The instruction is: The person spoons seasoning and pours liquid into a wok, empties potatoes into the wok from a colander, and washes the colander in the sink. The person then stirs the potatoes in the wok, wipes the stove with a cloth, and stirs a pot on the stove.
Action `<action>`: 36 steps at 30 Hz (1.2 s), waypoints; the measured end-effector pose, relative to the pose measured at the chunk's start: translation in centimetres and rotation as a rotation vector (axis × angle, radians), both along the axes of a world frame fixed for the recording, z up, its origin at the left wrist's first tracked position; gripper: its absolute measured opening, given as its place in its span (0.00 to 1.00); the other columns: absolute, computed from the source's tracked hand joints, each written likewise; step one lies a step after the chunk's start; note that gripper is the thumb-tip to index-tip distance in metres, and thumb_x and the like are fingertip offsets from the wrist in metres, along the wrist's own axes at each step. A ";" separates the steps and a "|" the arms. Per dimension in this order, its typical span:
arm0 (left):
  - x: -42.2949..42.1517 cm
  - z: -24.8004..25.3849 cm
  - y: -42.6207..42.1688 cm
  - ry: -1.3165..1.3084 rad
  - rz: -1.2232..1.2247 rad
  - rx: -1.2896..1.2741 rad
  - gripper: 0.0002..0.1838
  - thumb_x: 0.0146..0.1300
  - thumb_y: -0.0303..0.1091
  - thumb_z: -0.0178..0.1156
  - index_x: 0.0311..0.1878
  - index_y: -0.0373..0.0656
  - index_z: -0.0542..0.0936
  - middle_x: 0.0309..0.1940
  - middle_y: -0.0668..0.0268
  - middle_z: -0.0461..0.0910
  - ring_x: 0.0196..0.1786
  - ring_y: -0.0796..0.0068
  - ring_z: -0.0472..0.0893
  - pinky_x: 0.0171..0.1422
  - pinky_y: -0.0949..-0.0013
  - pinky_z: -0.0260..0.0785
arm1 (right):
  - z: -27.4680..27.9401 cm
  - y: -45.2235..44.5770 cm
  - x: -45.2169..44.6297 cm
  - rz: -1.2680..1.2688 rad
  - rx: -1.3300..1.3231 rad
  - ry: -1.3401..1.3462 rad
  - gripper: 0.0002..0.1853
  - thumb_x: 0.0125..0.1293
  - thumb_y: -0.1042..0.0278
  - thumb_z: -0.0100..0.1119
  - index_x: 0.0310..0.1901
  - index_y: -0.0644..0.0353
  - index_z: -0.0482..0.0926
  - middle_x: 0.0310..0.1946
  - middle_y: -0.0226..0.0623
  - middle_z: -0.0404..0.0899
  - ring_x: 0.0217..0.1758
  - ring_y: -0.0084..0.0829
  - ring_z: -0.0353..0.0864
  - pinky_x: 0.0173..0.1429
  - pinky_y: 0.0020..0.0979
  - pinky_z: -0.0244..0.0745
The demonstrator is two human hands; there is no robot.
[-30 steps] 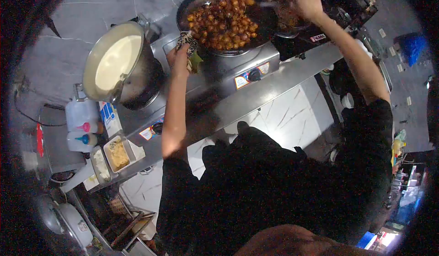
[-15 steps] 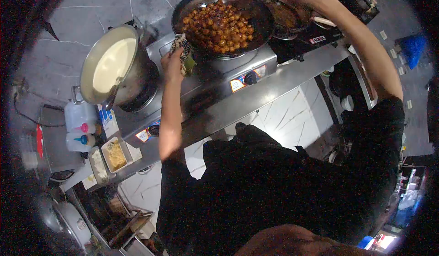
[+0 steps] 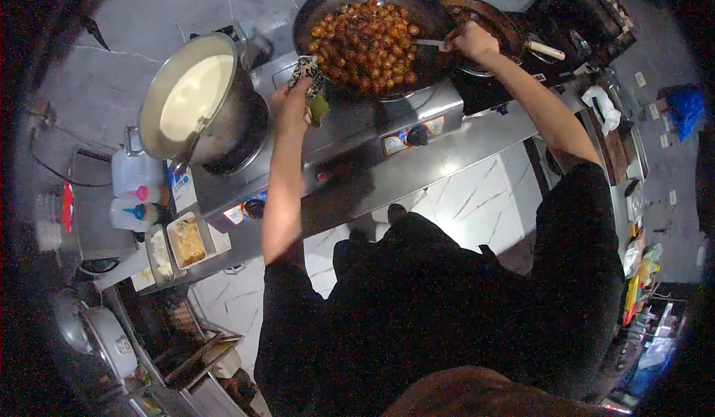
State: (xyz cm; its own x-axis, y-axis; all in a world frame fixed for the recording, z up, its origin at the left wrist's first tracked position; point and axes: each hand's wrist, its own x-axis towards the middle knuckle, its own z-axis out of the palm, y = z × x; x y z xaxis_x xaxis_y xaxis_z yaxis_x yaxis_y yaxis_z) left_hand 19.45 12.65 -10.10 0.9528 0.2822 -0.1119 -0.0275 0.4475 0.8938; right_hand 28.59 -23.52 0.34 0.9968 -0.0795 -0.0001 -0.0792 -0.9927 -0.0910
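Note:
A large dark wok [image 3: 436,67] on the stove holds a heap of small, round, glossy brown food pieces [image 3: 369,48]. My left hand [image 3: 292,102] is closed on a black-and-white patterned cloth [image 3: 307,73] at the wok's near left edge; the cloth hides whatever part of the wok lies under it. Over the wok's right side, my right hand [image 3: 475,43] grips a metal utensil [image 3: 428,43]. Its thin shaft points left toward the food, but its working end cannot be made out.
Left of the wok stands a tilted metal pot [image 3: 153,111] of creamy liquid with a ladle [image 3: 190,147] in it. Beyond my right hand is another dark pan [image 3: 506,18]. Food tubs [image 3: 188,239] and squeeze bottles [image 3: 140,212] line the counter's left end.
My right hand has come down from above the far right burner to the wok's right side, where the metal utensil now shows in it. My left hand stays on the cloth.

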 end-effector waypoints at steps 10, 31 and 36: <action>1.8 -2.0 0.6 -0.006 -0.047 -0.100 0.08 0.53 0.27 0.59 0.36 0.33 0.78 0.27 0.65 0.78 0.25 0.75 0.77 0.28 0.71 0.69 | 13.6 4.6 -7.0 0.328 -0.679 -0.442 0.11 0.51 0.61 0.56 0.31 0.59 0.78 0.28 0.43 0.80 0.30 0.41 0.81 0.31 0.42 0.72; 0.4 0.6 0.2 0.007 -0.035 -0.031 0.09 0.53 0.27 0.60 0.38 0.35 0.78 0.28 0.67 0.78 0.26 0.75 0.77 0.29 0.70 0.69 | 7.1 3.2 -5.4 0.219 0.148 0.277 0.25 0.45 0.54 0.64 0.43 0.60 0.76 0.28 0.38 0.81 0.28 0.34 0.80 0.33 0.36 0.73; 0.8 -0.5 0.6 -0.052 -0.074 -0.018 0.09 0.53 0.27 0.59 0.38 0.34 0.78 0.28 0.66 0.78 0.24 0.76 0.76 0.27 0.71 0.69 | -0.3 4.0 -3.5 -0.050 0.157 0.049 0.25 0.44 0.47 0.65 0.42 0.52 0.79 0.40 0.44 0.80 0.47 0.42 0.78 0.51 0.37 0.71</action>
